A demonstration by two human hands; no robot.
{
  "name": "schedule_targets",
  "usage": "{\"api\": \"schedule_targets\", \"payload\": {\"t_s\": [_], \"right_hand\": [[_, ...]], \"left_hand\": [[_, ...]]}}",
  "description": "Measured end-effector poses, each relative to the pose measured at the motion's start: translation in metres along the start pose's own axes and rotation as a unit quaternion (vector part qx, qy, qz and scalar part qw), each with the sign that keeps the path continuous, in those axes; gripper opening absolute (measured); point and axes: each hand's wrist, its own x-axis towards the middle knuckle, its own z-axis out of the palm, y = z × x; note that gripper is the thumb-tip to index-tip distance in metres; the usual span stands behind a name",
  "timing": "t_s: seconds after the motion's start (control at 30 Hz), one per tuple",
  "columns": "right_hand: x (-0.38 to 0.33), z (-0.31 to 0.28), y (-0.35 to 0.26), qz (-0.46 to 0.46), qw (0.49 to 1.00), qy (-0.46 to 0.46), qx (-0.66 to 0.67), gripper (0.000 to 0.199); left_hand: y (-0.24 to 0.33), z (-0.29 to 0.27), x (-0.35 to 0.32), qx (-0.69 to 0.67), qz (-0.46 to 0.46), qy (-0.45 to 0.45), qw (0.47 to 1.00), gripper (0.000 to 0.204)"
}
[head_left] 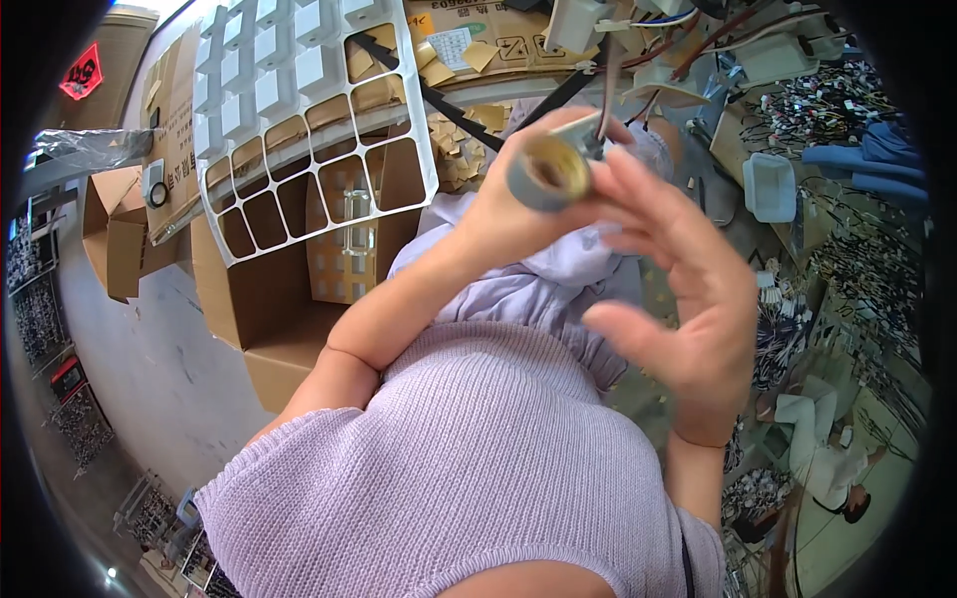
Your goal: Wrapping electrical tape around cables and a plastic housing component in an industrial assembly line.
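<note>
In front of my lap, my left hand (503,204) is closed around a small roll of grey tape (533,191) with a yellowish core. A small pale part (576,132) with a dark wire (607,90) rising from it sits just beyond the roll, at the same fingers; its kind is hard to make out. Blurred by motion, my right hand (698,289) curves to the right of the roll with thumb and fingers apart. Its fingertips are close to the roll's right side; I cannot tell whether they touch it.
A white grid frame (311,154) stands at the upper left, with white blocks (269,45) in its far cells. Below it is an open cardboard box (239,299). White housings (778,60) with wires are at the upper right, near a pale plastic bin (771,187) and cable bundles (867,269).
</note>
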Motion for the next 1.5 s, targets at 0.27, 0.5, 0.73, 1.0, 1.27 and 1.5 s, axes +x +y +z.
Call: {"api": "schedule_targets", "payload": {"t_s": [0.27, 0.5, 0.73, 1.0, 1.27, 1.5], "right_hand": [[0.067, -0.047, 0.050, -0.142, 0.940, -0.273, 0.144, 0.062], [0.092, -0.034, 0.064, -0.215, 0.880, -0.383, 0.179, 0.048], [0.075, -0.002, 0.066, -0.335, 0.836, -0.339, 0.272, 0.072], [0.081, -0.013, 0.064, -0.199, 0.804, -0.475, 0.298, 0.046], [0.091, -0.026, 0.088, -0.335, 0.823, -0.371, 0.270, 0.021], [0.082, -0.073, 0.054, -0.173, 0.933, -0.306, -0.081, 0.021]], "left_hand": [[0.000, 0.008, -0.017, -0.529, -0.325, -0.434, 0.653, 0.056], [0.027, 0.019, -0.034, -0.551, -0.345, -0.573, 0.500, 0.060], [0.022, 0.026, -0.035, -0.585, -0.329, -0.568, 0.476, 0.060], [0.014, 0.039, -0.042, -0.609, -0.301, -0.586, 0.442, 0.066], [0.005, 0.025, -0.031, -0.626, -0.266, -0.486, 0.549, 0.058], [0.005, 0.006, -0.009, -0.405, -0.259, -0.304, 0.823, 0.041]]}}
